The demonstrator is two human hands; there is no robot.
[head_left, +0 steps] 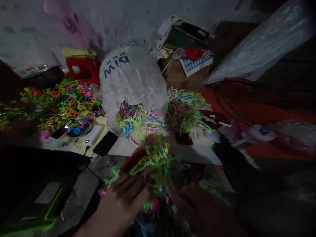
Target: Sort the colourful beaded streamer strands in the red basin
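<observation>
My left hand (125, 197) is closed, its fingers curled over small bright plastic pieces at the bottom middle of the head view. Facing it, my right hand (195, 204) is also closed, dark in shadow, with thumb and forefinger near a small blue-and-white piece (163, 190). What either hand pinches is too small and dim to make out. Pink pieces (155, 204) show between the hands. Just beyond the fingers lies a heap of green and yellow plastic pieces (158, 158), partly over a red rim (133, 161).
A large white plastic sack (133, 75) spills coloured pieces onto the table (123, 146). More coloured pieces (66, 102) cover the left. A black phone (105, 144), white power bank (92, 135) and metal bowl (86, 129) lie nearby. A green crate (50, 217) stands lower left.
</observation>
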